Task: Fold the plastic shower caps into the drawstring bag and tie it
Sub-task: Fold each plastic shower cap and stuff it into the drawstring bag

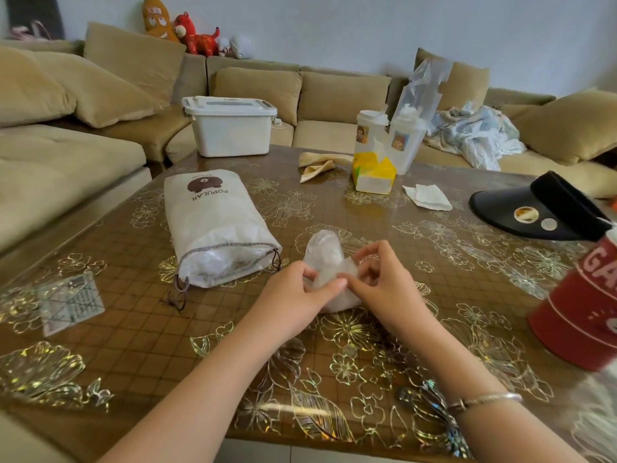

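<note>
Cap (325,262): clear plastic, crumpled, on the table (334,362) at centre, near edge of view. Left hand (297,295) pinches its near-left part, fingers curled on the plastic. Right hand (384,279) pinches its right side, fingertips bent into the film.

Bag (217,228): white, bear print, lying flat just left of the cap, mouth open toward the person, more clear plastic inside. Cord (180,292) loose, trailing off the mouth's left corner.

Surrounding items:
- Ruler (71,302), clear, left of the bag, well apart.
- Bin (230,127), white, lidded, far edge.
- Cloth (317,165), tan, beyond the cap.
- Carton (374,177), yellow and white, with two white bottles (404,138) behind it.
- Tissue (427,197), right of the carton.
- Visor (541,212), black, far right.
- Can (581,312), red, right edge, near the right forearm.
- Sofa (100,95) beyond the table.

Nothing lies between cap and bag mouth.
</note>
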Available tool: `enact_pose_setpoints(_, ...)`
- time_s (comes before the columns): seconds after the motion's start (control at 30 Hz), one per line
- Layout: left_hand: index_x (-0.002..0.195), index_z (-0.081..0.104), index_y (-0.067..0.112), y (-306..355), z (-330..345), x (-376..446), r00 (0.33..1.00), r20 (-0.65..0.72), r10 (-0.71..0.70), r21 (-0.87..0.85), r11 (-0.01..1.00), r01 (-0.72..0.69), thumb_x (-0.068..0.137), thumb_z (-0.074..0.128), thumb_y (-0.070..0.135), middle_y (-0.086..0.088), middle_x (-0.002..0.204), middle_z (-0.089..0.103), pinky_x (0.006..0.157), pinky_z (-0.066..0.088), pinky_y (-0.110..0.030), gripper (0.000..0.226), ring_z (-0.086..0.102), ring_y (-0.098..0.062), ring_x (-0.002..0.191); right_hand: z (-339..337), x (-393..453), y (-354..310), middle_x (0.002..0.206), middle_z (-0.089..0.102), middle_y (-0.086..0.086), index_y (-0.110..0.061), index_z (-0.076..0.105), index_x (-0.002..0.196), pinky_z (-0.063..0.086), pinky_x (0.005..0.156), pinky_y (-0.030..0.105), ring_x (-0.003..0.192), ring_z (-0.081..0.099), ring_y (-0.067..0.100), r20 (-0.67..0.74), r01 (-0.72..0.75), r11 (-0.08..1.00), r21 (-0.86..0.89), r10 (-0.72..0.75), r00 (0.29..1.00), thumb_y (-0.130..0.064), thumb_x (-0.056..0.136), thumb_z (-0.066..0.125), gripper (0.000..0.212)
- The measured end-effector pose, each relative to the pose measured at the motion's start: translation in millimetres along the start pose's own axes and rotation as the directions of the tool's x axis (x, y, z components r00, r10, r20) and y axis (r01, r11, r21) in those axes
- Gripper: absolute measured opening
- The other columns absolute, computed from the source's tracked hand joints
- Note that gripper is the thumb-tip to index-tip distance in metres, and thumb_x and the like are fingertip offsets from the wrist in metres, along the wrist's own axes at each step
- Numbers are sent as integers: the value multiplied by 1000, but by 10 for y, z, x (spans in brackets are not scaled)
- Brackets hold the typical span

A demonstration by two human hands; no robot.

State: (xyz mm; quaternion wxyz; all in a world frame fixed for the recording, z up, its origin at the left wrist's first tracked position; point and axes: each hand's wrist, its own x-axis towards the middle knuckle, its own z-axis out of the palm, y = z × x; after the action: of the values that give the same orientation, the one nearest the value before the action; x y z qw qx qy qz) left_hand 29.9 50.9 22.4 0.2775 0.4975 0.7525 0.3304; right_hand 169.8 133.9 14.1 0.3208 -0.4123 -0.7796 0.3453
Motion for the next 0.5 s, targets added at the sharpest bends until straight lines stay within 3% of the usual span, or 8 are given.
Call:
enact_pose_setpoints(0.07, 120, 53, 22, -31, 16, 47, 999, -36, -23, -3, 1000, 23, 92, 62, 45, 8, 107, 62, 60, 39, -14, 37, 59, -3, 86, 51, 51, 50, 81, 56, -6, -20, 44, 104, 49, 68, 29, 73, 54, 10, -20, 72, 982, -176, -76, 997, -25, 83, 76, 39)
enact_pose_setpoints(0.2, 115, 55, 23, -65, 55, 124, 994, -101, -53, -17, 999, 51, 97, 58, 28, 5, 103, 64, 48, 33, -12, 18, 55, -2, 73, 134, 95, 76, 90, 42, -13, -24, 40, 98, 34, 72, 26, 84, 39, 11, 25, 300, 836, -460, -326, 945, -25, 83, 74, 37)
enact_pose_setpoints(0.4, 105, 58, 26, -53, 31, 189, 982, -171, -78, 73, 993, 91, 96, 56, 23, 11, 82, 54, 54, 37, -24, 10, 52, -7, 66, 180, 144, 160, 95, 52, -5, -18, 67, 95, 43, 80, 35, 92, 40, 13, 88, 397, 768, -503, -412, 907, -18, 89, 66, 7)
enact_pose_setpoints(0.5, 103, 57, 32, -57, -7, 195, 978, -177, -107, 92, 988, 125, 95, 57, 27, 14, 82, 54, 61, 43, -28, 10, 56, -9, 71, 81, 101, 135, 106, 50, -10, -23, 69, 108, 34, 85, 31, 99, 33, 8, 198, 410, 755, -511, -361, 911, -32, 93, 50, 26)
